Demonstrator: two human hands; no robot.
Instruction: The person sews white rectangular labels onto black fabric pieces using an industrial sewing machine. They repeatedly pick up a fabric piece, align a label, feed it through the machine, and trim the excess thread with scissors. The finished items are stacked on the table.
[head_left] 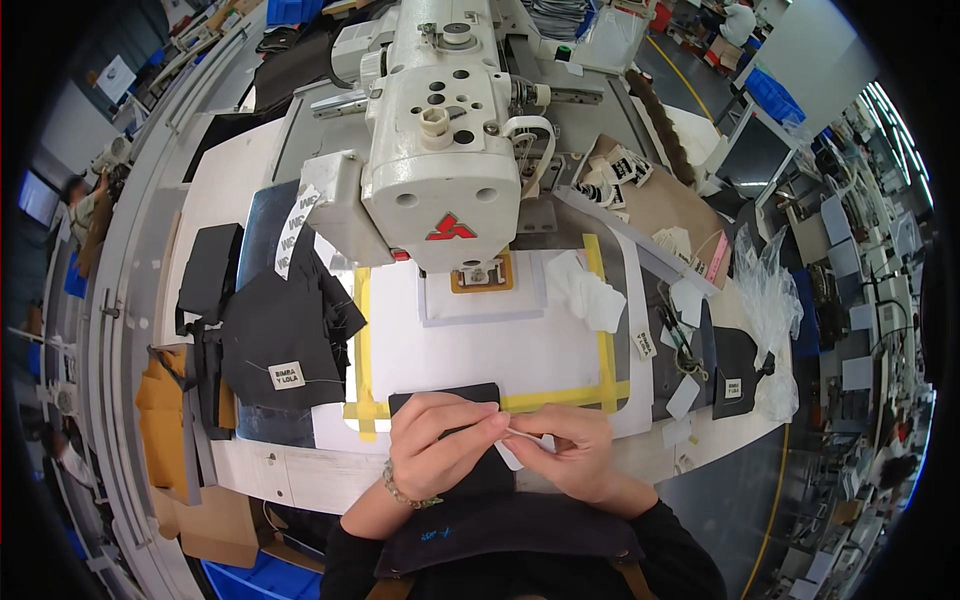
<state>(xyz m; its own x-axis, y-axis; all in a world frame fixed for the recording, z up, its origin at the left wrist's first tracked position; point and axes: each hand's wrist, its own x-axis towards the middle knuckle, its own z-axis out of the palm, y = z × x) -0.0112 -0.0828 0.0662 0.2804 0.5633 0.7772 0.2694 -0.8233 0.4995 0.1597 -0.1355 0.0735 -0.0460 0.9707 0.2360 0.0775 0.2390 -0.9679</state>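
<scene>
My left hand (440, 450) and my right hand (560, 450) meet at the table's front edge, fingers pinched together on a small white piece (525, 436). A black fabric piece (478, 480) lies beneath them, partly hidden by my hands. Just beyond is a white sheet (450, 360) bordered by yellow tape (605, 360). Above it stands the white sewing machine head (440, 170), over a small metal clamp (480, 275) inside a clear plate.
Black fabric pieces with a label (260, 340) and mustard pieces (165, 400) lie left. Right are loose white papers (590, 295), small tools (680, 340), crumpled plastic (765, 300) and a labelled black piece (730, 365). Co-workers (85, 205) (735, 25) appear at the edges.
</scene>
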